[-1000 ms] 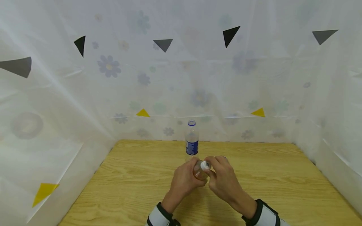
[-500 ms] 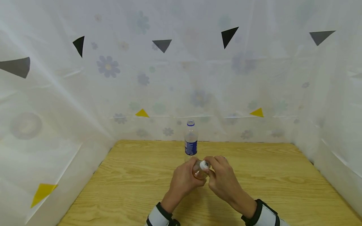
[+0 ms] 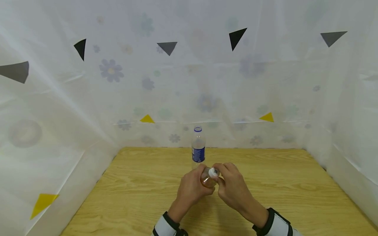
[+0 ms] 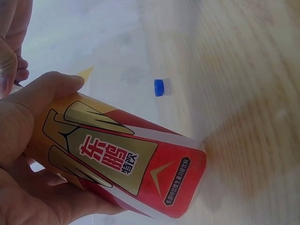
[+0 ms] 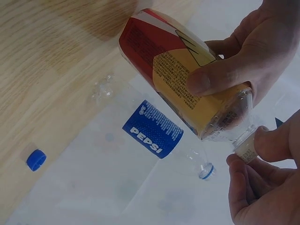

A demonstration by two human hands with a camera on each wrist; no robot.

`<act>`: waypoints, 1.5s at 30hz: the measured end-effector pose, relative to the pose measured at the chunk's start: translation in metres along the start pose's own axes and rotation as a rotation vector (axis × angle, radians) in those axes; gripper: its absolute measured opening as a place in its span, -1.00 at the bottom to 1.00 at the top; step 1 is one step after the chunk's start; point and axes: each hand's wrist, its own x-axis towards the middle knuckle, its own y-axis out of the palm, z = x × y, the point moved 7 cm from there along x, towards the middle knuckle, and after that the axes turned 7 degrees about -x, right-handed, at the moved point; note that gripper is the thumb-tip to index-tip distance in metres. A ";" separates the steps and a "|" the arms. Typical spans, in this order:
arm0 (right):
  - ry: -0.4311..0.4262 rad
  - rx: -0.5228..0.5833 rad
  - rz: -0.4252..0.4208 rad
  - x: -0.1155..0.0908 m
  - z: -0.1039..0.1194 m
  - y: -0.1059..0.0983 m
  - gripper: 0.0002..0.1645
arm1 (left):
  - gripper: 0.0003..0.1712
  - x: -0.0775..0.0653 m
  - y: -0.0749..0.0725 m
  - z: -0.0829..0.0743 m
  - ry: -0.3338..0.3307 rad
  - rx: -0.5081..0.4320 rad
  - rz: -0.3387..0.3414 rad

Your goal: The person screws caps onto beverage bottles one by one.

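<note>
My left hand point(image 3: 190, 185) grips a drink bottle point(image 4: 117, 154) with a red and gold label round its body. My right hand point(image 3: 234, 186) pinches the white cap point(image 5: 246, 152) at the bottle's neck between thumb and fingers. In the head view the bottle's clear shoulder shows between the hands, the cap leaning to the right. Just behind them stands a clear Pepsi bottle point(image 3: 198, 154) with a blue label and an uncapped mouth; the hands hide its base. A loose blue cap point(image 5: 36, 160) lies on the table, seen in both wrist views but not in the head view.
The wooden table point(image 3: 133, 183) reaches back to a whitish plastic curtain point(image 3: 183, 91), which also closes off both sides. Flowers are printed on the curtain. Black, grey and yellow triangles are stuck on it.
The Pepsi bottle, table and curtain shift slightly left in the head view, as if the camera turned a little. Both hands keep the same hold on the bottle and cap.
</note>
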 end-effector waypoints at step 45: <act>0.150 -0.026 0.209 -0.014 -0.034 0.016 -0.49 | -0.20 0.077 -0.141 0.040 -0.160 -0.087 -0.125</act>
